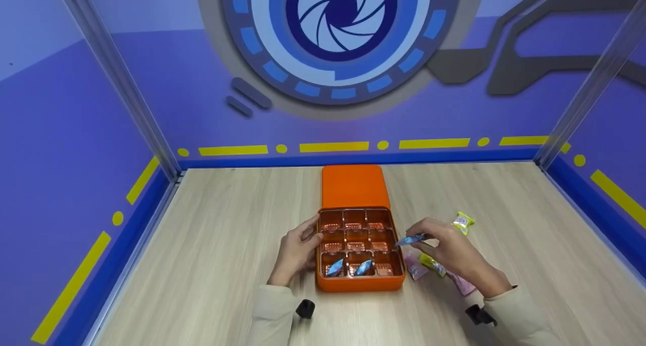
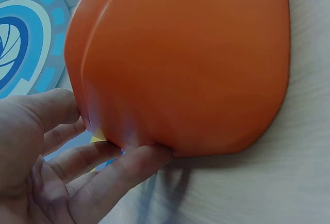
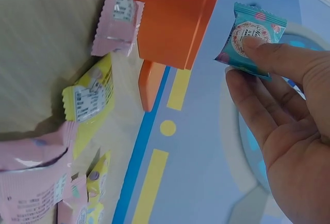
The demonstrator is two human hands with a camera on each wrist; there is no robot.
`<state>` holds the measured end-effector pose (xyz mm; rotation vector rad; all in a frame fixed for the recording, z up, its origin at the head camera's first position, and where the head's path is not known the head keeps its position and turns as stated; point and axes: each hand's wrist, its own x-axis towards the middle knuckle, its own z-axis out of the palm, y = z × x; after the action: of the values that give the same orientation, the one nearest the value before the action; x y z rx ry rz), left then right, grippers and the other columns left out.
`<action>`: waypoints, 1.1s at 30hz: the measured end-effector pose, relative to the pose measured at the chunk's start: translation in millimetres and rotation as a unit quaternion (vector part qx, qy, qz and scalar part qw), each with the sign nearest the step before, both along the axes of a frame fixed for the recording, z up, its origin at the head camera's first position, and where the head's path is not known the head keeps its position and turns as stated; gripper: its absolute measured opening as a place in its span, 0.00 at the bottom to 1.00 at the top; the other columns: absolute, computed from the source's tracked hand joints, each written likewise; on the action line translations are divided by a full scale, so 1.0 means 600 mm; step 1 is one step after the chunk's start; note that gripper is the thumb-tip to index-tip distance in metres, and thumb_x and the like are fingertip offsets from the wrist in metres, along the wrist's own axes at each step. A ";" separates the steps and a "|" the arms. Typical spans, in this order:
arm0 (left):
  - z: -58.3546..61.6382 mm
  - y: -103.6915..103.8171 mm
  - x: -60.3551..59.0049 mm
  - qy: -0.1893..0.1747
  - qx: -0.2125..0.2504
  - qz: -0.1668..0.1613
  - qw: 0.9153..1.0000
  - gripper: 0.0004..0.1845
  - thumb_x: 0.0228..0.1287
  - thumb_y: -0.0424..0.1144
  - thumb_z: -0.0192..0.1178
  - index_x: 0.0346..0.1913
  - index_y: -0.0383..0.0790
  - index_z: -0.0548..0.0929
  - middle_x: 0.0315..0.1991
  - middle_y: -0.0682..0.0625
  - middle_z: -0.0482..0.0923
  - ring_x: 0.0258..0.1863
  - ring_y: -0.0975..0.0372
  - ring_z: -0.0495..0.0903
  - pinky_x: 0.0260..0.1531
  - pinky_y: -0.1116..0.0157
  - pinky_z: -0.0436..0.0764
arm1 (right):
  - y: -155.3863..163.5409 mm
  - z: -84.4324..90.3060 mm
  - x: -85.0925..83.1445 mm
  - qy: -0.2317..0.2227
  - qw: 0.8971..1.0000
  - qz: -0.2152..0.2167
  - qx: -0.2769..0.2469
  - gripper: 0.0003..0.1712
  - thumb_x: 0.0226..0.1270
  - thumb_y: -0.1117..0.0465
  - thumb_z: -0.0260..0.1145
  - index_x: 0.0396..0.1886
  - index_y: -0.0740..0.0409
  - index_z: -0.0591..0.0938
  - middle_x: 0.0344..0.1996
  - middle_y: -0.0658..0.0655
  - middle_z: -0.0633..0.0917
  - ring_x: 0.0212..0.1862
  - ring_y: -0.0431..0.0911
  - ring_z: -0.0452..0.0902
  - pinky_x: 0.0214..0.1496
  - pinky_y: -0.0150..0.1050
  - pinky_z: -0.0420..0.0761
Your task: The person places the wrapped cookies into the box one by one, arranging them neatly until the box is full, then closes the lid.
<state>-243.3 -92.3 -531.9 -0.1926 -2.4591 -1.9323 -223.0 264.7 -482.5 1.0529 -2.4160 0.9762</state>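
An orange box (image 1: 361,283) with a grid of compartments sits on the wooden table, its lid (image 1: 354,186) lying flat behind it. Two blue-wrapped candies (image 1: 334,267) lie in the near row, in the left and middle cells. My left hand (image 1: 299,249) rests with straight fingers against the box's left wall (image 2: 180,74). My right hand (image 1: 446,248) pinches a blue-wrapped candy (image 1: 413,239) (image 3: 249,38) just over the box's right edge.
Loose wrapped candies lie right of the box: pink ones (image 3: 115,20), yellow ones (image 3: 88,97), and one yellow-green piece (image 1: 463,222) farther back. Purple walls with metal posts enclose the table on three sides.
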 end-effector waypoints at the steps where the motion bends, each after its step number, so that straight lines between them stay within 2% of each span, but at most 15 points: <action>1: 0.000 0.000 0.000 0.000 -0.001 0.001 1.000 0.27 0.76 0.33 0.64 0.76 0.39 0.77 0.66 0.34 0.80 0.64 0.48 0.81 0.61 0.53 0.82 | -0.001 0.001 0.001 0.000 1.000 0.001 0.001 0.28 0.49 0.84 0.80 0.45 0.54 0.87 0.43 0.47 0.89 0.41 0.43 0.89 0.45 0.41 0.90; 13: 0.001 0.000 0.000 -0.005 0.003 -0.001 1.000 0.27 0.77 0.32 0.64 0.76 0.39 0.76 0.65 0.34 0.79 0.64 0.47 0.81 0.61 0.53 0.81 | -0.020 0.001 0.005 -0.001 0.999 0.035 0.001 0.29 0.49 0.84 0.80 0.46 0.54 0.86 0.42 0.47 0.89 0.41 0.44 0.89 0.44 0.41 0.90; 21: 0.000 0.000 0.000 0.000 0.010 -0.001 1.000 0.27 0.76 0.31 0.64 0.75 0.36 0.76 0.65 0.33 0.79 0.64 0.46 0.81 0.65 0.52 0.78 | -0.027 0.000 0.009 -0.013 0.999 0.036 0.016 0.29 0.49 0.84 0.79 0.45 0.53 0.87 0.43 0.47 0.88 0.42 0.44 0.88 0.44 0.43 0.90; 33: -0.003 0.000 -0.002 0.009 0.008 -0.002 1.000 0.27 0.75 0.32 0.64 0.75 0.35 0.76 0.65 0.32 0.79 0.65 0.45 0.80 0.64 0.52 0.78 | -0.035 0.003 0.016 -0.038 0.998 0.049 0.029 0.26 0.55 0.82 0.77 0.48 0.54 0.87 0.46 0.49 0.89 0.44 0.46 0.88 0.47 0.42 0.89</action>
<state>-244.3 -92.5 -533.7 -0.2152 -2.4339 -1.9410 -213.3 243.5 -480.7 1.1860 -2.4877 1.0008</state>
